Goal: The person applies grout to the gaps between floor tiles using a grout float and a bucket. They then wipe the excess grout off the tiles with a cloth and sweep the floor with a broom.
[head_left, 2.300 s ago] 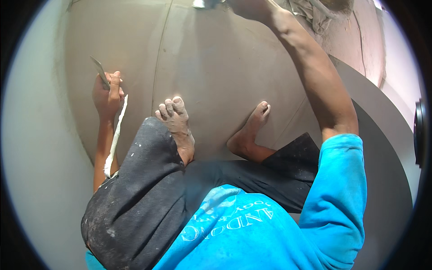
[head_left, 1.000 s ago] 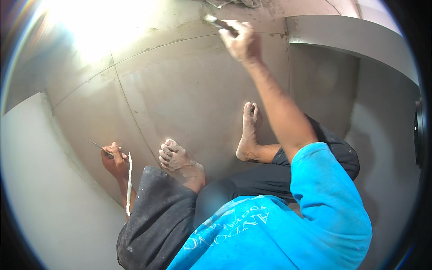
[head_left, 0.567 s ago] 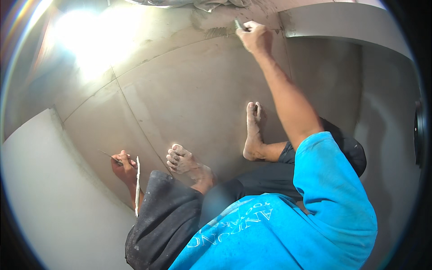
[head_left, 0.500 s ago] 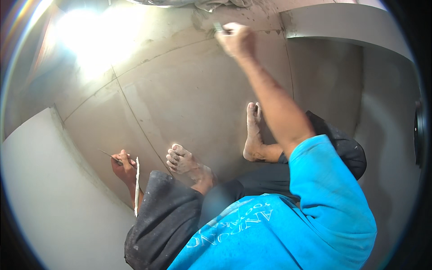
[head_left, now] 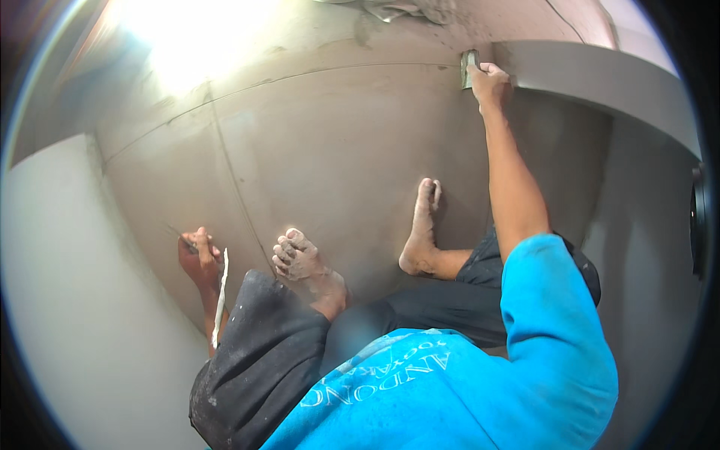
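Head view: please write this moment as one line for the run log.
right hand: presses small flat tool on floor by grey wall | left hand: grips thin tool on tiled floor | bare feet

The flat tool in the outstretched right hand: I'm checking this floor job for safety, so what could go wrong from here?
The right hand holds the flat tool at full reach against the grey wall edge; stretched so far, the person might lose balance. The bare feet rest on the tiled floor, so a dropped tool could hurt them. The left hand grips a thin tool near the toes.
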The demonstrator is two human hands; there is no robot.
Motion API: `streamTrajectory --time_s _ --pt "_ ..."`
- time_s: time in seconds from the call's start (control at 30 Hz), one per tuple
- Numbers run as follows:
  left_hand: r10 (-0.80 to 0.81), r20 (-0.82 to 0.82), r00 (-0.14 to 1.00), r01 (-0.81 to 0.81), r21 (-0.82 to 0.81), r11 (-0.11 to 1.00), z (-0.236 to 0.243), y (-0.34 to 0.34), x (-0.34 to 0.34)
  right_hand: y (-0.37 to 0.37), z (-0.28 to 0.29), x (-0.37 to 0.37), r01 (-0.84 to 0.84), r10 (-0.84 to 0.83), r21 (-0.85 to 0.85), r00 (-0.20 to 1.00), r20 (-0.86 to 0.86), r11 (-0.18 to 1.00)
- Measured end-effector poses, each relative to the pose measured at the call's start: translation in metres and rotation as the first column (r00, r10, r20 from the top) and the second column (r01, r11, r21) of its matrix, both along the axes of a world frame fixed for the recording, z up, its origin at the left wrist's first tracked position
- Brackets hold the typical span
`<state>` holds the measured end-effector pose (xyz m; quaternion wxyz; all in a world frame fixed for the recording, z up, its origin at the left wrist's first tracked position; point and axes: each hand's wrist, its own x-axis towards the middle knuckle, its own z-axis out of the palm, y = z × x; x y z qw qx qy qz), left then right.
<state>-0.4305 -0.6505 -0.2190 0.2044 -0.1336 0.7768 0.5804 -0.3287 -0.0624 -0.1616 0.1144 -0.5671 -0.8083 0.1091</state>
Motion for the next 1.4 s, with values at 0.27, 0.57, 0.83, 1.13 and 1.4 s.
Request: streamTrajectory --time_s 0.27,0.57,0.83,1.13,1.4 --pt "0.066 0.055 0.996 -0.071 0.105 0.992 -0.002 -0.002 -0.001 -0.220 -0.040 -0.129 -0.492 0.454 -0.016 0.814 -0.361 0.870" --pt "0.049 0.041 0.998 -0.050 0.013 0.999 -0.004 -0.007 -0.001 -0.275 -0.050 -0.178 -0.813 0.831 0.257 0.553 0.063 0.522" --pt "0.052 0.025 0.998 -0.054 0.065 0.996 -0.009 -0.010 0.000 -0.300 -0.056 -0.173 -0.910 0.925 0.240 0.368 0.095 0.337" --pt "0.044 0.051 0.998 -0.046 0.026 0.999 -0.008 -0.012 -0.001 -0.339 -0.059 -0.221 -0.948 0.946 0.002 0.319 0.054 0.319" --pt "0.075 0.059 0.995 -0.079 0.065 0.995 -0.012 -0.013 0.008 -0.387 -0.058 -0.249 -0.945 0.862 -0.323 0.199 -0.467 0.043"
